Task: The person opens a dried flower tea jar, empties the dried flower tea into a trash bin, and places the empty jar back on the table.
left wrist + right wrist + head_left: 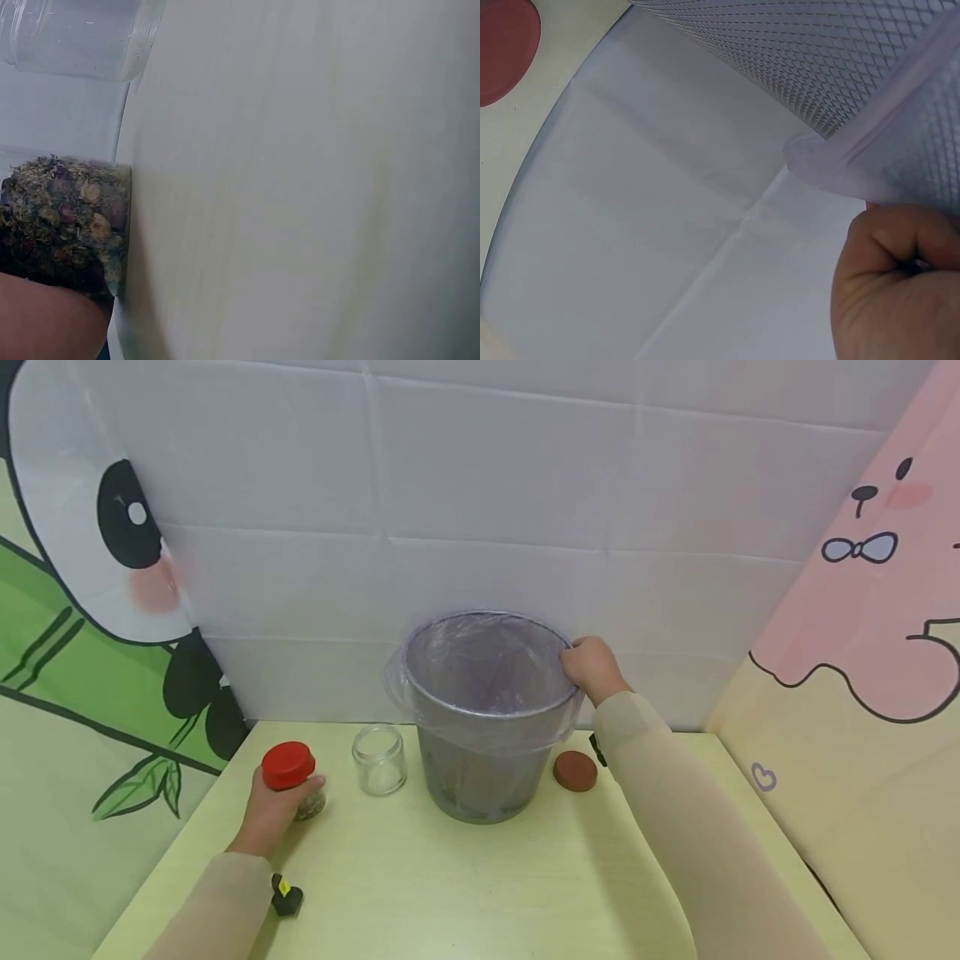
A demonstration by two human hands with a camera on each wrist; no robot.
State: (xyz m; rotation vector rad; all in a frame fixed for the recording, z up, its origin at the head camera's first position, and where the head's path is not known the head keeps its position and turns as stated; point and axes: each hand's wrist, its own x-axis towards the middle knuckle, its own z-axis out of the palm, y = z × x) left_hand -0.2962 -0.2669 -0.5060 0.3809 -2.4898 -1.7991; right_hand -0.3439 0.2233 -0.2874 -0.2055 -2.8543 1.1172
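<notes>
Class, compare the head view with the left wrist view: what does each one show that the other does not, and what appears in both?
Only the head view shows the mesh bin with its plastic liner, the right hand gripping its rim, the loose red lid, and the jar's red cap. Only the left wrist view shows the dried flowers packed inside the jar up close. Both show the left hand holding that jar, the empty glass jar beside it, and the table.

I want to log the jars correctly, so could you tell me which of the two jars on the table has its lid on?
The jar held by the left hand has its red lid on and holds dried flowers; the jar beside it is open and empty.
</notes>
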